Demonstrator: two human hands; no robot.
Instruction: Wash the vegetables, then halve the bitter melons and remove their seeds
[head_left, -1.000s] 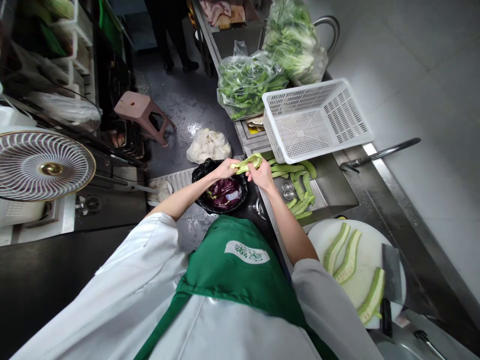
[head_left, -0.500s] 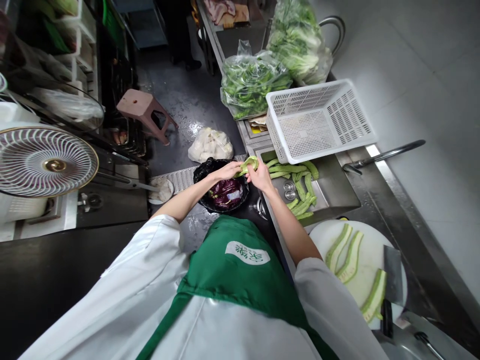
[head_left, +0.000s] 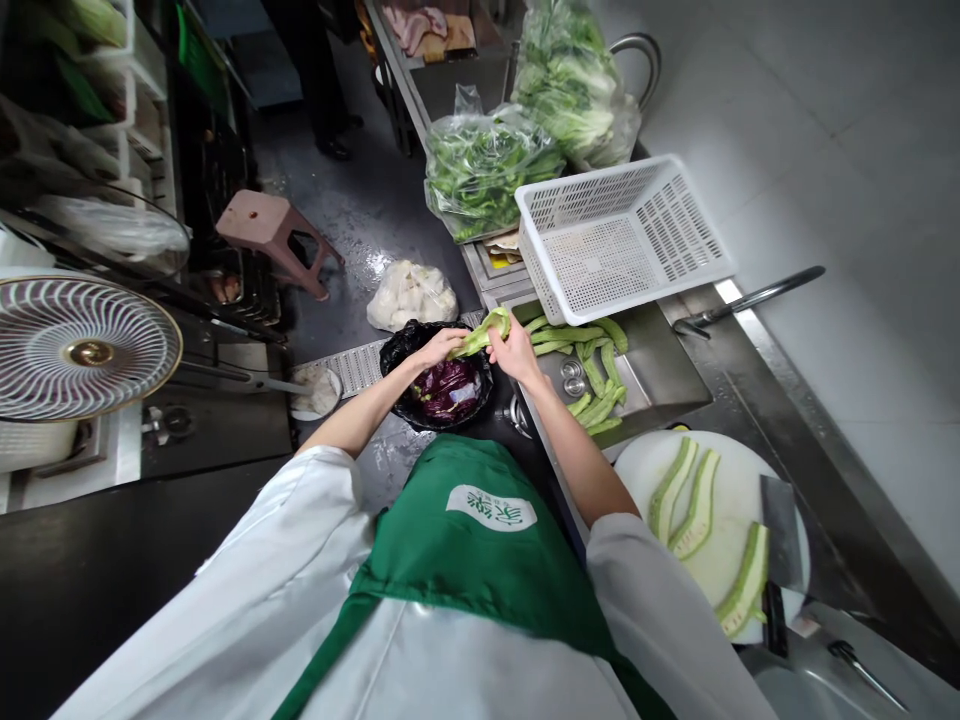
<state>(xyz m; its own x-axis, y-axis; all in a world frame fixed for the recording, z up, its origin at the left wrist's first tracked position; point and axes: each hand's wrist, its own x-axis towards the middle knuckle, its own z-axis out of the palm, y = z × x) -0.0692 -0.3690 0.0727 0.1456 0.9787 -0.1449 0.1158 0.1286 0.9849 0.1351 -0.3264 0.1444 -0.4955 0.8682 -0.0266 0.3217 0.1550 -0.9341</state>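
A long, pale-green gourd piece (head_left: 484, 332) is stretched between my two hands over the bin. My left hand (head_left: 442, 345) is closed on its left end. My right hand (head_left: 514, 350) grips the other end, near the sink edge. Below them, a bin lined with a black bag (head_left: 396, 352) holds dark purple scraps (head_left: 448, 388). More green gourds (head_left: 600, 408) lie in the steel sink (head_left: 667, 360) to the right. Several split gourd lengths (head_left: 697, 500) rest on a round white cutting board (head_left: 739, 460) beside a cleaver (head_left: 782, 530).
A white perforated basket (head_left: 622, 240) sits across the sink. Bagged greens (head_left: 491, 165) stand behind it, and a faucet (head_left: 750, 302) juts in from the right. On the floor are a pink stool (head_left: 262, 220) and a white bag (head_left: 412, 293). A person's legs (head_left: 311, 80) show at the back.
My left hand has moved left, away from my right hand, so more of the gourd piece shows between them. The view has shifted slightly, and the person at the back has moved.
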